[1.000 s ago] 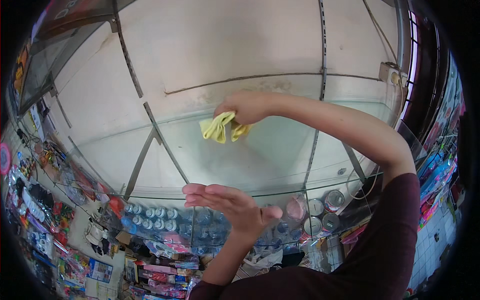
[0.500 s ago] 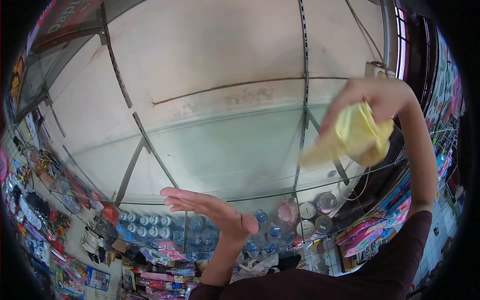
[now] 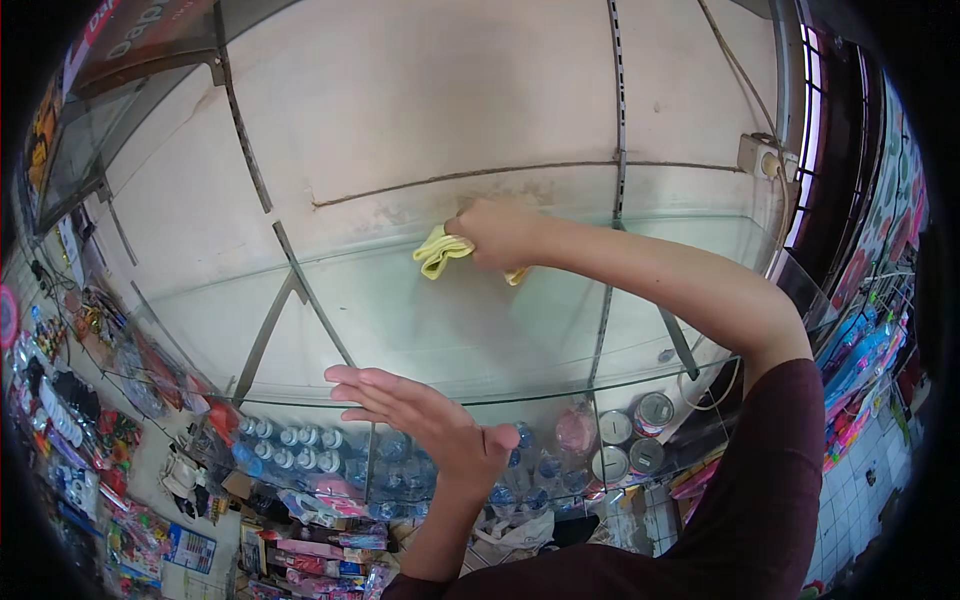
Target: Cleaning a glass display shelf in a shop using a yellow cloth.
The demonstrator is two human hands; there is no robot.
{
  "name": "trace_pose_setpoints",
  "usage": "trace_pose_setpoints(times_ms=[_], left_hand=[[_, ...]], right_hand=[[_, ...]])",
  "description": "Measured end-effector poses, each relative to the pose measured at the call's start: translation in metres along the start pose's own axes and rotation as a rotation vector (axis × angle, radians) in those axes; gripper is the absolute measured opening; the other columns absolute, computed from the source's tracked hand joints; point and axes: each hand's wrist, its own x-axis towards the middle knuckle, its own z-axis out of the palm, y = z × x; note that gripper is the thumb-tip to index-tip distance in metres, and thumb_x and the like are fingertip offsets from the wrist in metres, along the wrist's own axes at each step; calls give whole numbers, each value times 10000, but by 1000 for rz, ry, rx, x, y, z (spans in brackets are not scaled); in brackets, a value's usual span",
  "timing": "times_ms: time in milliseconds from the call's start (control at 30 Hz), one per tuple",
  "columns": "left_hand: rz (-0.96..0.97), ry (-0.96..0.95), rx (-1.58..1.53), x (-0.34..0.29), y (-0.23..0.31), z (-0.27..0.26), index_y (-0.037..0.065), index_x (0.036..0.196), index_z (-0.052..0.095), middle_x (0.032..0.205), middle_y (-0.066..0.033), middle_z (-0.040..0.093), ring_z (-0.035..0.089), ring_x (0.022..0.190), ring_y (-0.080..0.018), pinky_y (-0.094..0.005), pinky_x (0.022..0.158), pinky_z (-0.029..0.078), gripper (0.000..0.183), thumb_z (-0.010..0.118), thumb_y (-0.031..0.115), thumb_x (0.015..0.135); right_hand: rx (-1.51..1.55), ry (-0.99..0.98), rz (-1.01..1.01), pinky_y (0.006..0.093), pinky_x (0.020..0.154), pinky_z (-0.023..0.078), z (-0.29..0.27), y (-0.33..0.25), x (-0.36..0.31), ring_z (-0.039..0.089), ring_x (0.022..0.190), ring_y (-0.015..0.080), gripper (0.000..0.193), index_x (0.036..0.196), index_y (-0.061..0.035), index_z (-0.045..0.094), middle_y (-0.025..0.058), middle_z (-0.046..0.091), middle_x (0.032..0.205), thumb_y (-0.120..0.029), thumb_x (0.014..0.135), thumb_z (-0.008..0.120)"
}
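Observation:
A yellow cloth (image 3: 441, 252) is bunched in my right hand (image 3: 497, 236), which reaches across to the back of a glass shelf (image 3: 400, 315), close to the wall. Folds of the cloth stick out on both sides of the fingers. My left hand (image 3: 430, 415) is held up near the shelf's front edge, fingers stretched out, thumb apart, with nothing in it. Whether it touches the glass I cannot tell.
Below the glass stand several plastic bottles (image 3: 300, 450) and round tins (image 3: 611, 463). Metal brackets (image 3: 268, 330) support the shelf. A white socket box (image 3: 765, 157) with a cable sits at the right. Packaged goods (image 3: 315, 560) lie lower down.
My right hand has swept the yellow cloth from the right side leftward to the middle back of the shelf. The left hand has barely moved.

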Motion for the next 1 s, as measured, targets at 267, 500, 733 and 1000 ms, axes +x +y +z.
trace_pose_setpoints(times_ms=[267,500,733,1000], left_hand=[[22,82,30,-23,8,12,-100,1369,-125,1416,-341,-171,-229,1306,-464,-592,1002,-164,1148,188,815,750],[107,-40,34,-27,19,31,-109,1371,-93,1390,-368,-201,-270,1293,-453,-641,956,-187,1240,142,881,663],[112,23,20,-20,27,32,-117,1370,-83,1395,-377,-164,-240,1306,-454,-604,988,-181,1256,99,889,640],[101,125,40,-18,27,34,-69,1395,-76,1449,-300,-118,-147,1352,-402,-551,1046,-135,1223,46,887,641]], right_hand=[[470,45,51,398,767,475,10,9,-6,603,899,323,422,1066,-71,620,158,643,946,38,683,479],[587,-81,-11,361,730,471,-8,20,-29,616,789,223,339,1044,-77,612,111,652,874,-4,729,511],[992,-334,-162,336,791,476,-41,8,-124,593,808,167,284,1061,-61,631,46,656,884,-63,799,521],[1274,-500,-191,396,1118,173,-68,35,-195,465,1224,243,536,1127,14,602,125,610,1155,-120,609,627]])
